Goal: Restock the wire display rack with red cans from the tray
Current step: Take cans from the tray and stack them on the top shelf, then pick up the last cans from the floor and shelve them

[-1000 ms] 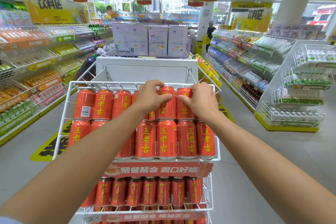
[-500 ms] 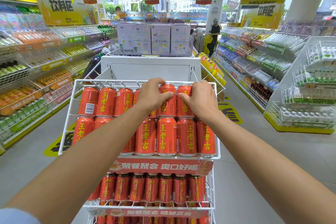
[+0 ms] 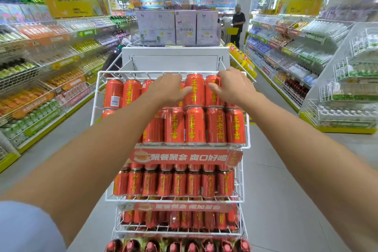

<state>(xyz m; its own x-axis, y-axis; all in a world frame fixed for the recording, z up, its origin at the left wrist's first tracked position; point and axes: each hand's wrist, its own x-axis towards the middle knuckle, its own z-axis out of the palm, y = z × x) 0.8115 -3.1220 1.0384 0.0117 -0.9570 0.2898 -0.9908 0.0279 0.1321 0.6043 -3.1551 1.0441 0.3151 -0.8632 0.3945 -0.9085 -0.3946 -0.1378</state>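
Note:
A white wire display rack [image 3: 95, 96] stands in front of me, with red cans in several tiers. Its top tier holds two rows of red cans [image 3: 195, 125] with yellow lettering. My left hand [image 3: 169, 90] lies over a back-row can that it mostly hides, its thumb reaching onto the neighbouring can [image 3: 194, 90]. My right hand [image 3: 233, 86] curls over the top of the back-row can [image 3: 212, 94] just to the right. The tray is out of view.
Behind the rack are a white counter [image 3: 176, 56] and stacked lilac boxes [image 3: 185, 27]. Drink shelves line the aisle on the left [image 3: 41, 80] and right [image 3: 296, 55]. A person in black [image 3: 237, 23] stands far back. Grey floor runs along both sides of the rack.
Both hands stay on the back-row cans of the top tier. My left thumb has spread out toward the middle can. My view has shifted a little to the left.

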